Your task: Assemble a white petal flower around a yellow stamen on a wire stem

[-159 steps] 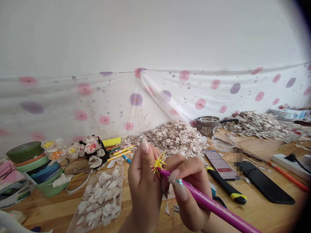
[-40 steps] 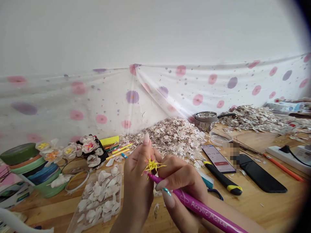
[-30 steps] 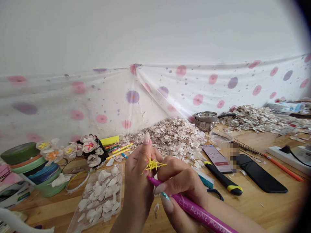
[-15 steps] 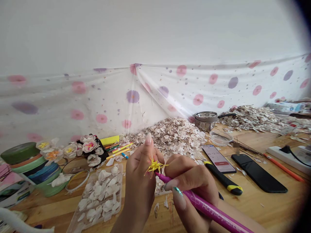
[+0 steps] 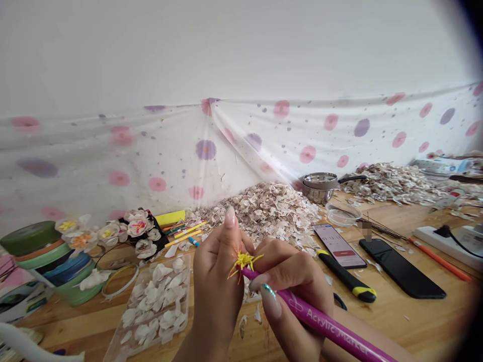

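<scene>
My left hand pinches the little yellow stamen cluster between thumb and fingers, index finger standing straight up behind it; my right hand is closed round the pink acrylic marker, its tip touching the cluster from below on the right; compared with half a second ago the tip sits a touch lower and closer in under the spikes, and over the last second it has gone from beneath the cluster to its right side, so I judge I am working round the spikes, dabbing pink on them one by one; a few ends on the lower left already look reddish.

Under my hands lies the clear tray of white petals, with loose scraps on the wooden table; behind them rises the big heap of petal pieces; the finished paper flowers sit at the left beside the stacked tape rolls; to the right lie the lit phone, the dark phone and the black-and-yellow knife, all well apart from the marker; nothing stands between tip and cluster, though my own fingers crowd close and could catch ink.
</scene>
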`<action>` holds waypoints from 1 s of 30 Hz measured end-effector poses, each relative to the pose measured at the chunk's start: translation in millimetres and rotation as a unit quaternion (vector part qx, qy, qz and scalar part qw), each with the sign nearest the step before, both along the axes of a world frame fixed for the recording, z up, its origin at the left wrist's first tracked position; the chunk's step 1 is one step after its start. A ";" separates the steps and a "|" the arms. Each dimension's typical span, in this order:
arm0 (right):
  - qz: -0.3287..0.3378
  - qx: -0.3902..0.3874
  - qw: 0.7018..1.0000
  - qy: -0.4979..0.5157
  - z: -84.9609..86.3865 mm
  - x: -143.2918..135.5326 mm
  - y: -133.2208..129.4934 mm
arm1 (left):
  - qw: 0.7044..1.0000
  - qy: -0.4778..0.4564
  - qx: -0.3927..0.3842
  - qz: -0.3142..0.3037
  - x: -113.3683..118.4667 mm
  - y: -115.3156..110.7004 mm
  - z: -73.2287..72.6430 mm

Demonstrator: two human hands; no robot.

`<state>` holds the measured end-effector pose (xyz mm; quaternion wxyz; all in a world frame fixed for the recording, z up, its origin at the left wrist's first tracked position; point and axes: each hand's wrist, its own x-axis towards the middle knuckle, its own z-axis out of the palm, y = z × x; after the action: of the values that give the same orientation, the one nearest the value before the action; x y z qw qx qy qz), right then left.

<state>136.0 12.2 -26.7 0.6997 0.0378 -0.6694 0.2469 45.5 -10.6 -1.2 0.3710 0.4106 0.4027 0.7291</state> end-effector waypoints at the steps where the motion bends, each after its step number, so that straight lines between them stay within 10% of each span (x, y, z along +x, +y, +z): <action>1: 0.001 -0.001 1.000 0.001 0.4 -0.5 -0.1 | 1.000 0.002 0.001 0.003 0.1 -0.1 0.1; 30: -0.063 0.040 0.997 -0.009 -8.0 -5.8 2.9 | 0.999 -0.013 -0.004 0.036 4.8 -2.2 4.8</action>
<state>130.2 15.1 -34.6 0.7060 0.0213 -0.6858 0.1756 50.3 -12.8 3.6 0.3519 0.3845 0.4152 0.7456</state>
